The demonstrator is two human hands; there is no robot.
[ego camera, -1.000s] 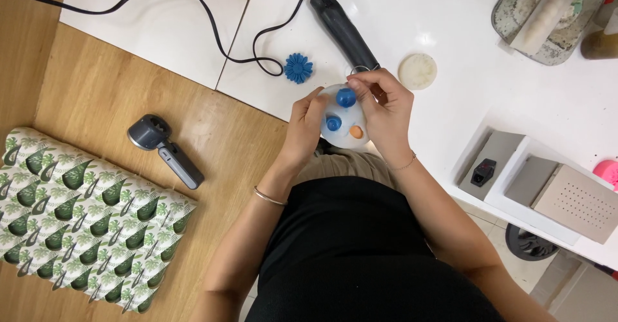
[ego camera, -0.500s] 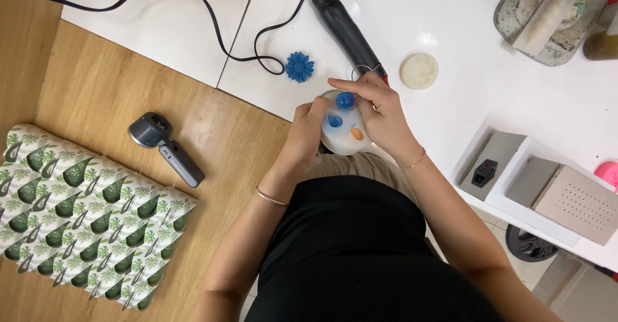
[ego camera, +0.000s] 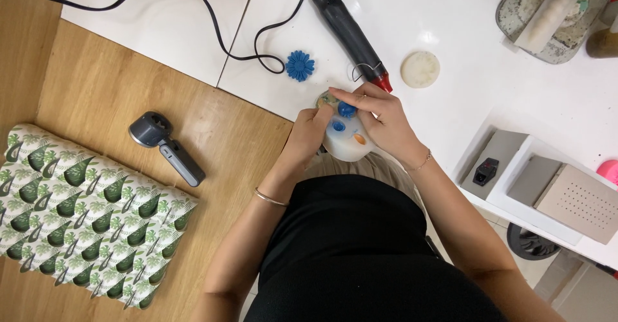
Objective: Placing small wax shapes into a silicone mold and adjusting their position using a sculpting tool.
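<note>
Here both hands, left (ego camera: 313, 129) and right (ego camera: 380, 119), clasp the white mould (ego camera: 346, 138) between them.

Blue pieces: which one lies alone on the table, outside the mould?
The blue flower, flat on the white table beside the black cord. The other blue pieces sit in the white mould that both hands hold.

White bench (ego camera: 463, 32) under even light, wooden surface (ego camera: 96, 84) to my left, leaf-patterned cushion (ego camera: 77, 212) on it, grey boxes (ego camera: 553, 180) right.
</note>
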